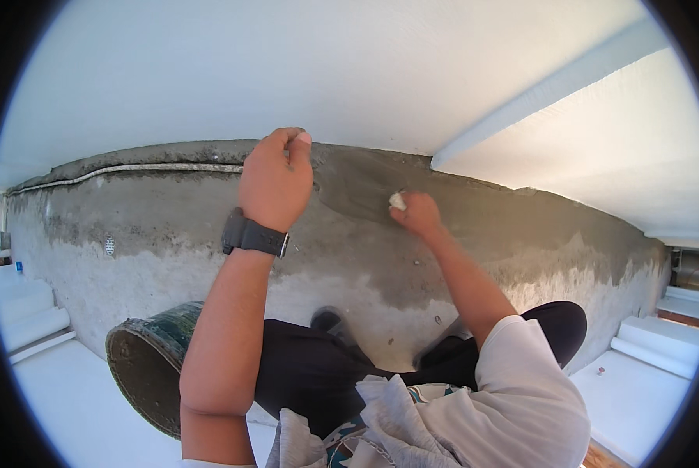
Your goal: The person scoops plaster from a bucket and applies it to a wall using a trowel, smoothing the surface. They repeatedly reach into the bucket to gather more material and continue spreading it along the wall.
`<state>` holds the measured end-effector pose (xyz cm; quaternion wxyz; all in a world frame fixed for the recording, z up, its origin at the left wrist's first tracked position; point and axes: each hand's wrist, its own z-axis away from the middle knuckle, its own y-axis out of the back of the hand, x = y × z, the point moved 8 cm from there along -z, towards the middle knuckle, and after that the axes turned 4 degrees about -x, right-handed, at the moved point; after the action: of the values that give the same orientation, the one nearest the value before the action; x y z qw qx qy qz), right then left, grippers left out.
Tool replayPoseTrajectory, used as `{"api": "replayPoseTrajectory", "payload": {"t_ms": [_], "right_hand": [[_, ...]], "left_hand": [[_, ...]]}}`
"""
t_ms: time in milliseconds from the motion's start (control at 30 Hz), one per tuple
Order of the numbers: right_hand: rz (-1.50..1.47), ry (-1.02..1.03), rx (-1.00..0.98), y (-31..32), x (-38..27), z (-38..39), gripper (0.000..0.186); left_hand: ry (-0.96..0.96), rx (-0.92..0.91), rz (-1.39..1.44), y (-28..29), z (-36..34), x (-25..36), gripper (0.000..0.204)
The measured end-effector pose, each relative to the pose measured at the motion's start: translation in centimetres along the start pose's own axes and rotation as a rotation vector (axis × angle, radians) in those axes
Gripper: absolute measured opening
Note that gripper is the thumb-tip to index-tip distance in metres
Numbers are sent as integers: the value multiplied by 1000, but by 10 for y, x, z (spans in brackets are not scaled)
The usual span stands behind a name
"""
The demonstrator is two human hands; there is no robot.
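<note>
My left hand (pixel 277 181), with a black wristwatch (pixel 254 234) on its wrist, is raised near the foot of the white wall (pixel 287 70). Its fingers are curled together, and what they may hold is hidden. My right hand (pixel 421 214) is closed around a small whitish lump (pixel 397 200) over the smooth, wet grey mortar (pixel 357 183). Whether the lump is part of a longer tool I cannot tell. A pale cable or thin pipe (pixel 154 167) runs along the rough mortar edge to the left of my left hand.
A dark bucket (pixel 127 343), tipped and smeared with mortar, is beside my left forearm. A bluish-white ledge (pixel 552 86) juts from the wall at right. A small drain grate (pixel 110 246) is at left. White sheeting (pixel 76 398) covers lower ground on both sides.
</note>
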<state>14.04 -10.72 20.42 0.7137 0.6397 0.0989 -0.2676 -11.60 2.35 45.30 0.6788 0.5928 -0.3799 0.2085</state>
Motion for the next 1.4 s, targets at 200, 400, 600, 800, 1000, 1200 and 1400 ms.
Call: {"api": "replayPoseTrajectory", "payload": {"t_ms": [200,400,600,800,1000,1200,1400], "right_hand": [[152,54,-164,11,49,-43,31],[-34,149,-215,-20,21,-39,31],[-52,80,-139,-22,-11,-45,34],[-14,105,-264,-35,-33,-59,33],[6,3,-197,-41,-52,-70,31],[-6,28,-257,-51,-59,-63,35],[-16,55,-302,-50,-51,-44,31]], "left_hand": [[0,-22,38,-2,1,5,33],[-18,-10,22,-2,-2,0,36],[28,-9,-5,-4,-4,-6,32],[-29,6,-31,-2,-6,-3,31],[-18,0,-50,-4,-5,-3,32],[-29,-17,-39,-9,-7,3,33],[-29,-51,-15,-18,-8,10,34]]}}
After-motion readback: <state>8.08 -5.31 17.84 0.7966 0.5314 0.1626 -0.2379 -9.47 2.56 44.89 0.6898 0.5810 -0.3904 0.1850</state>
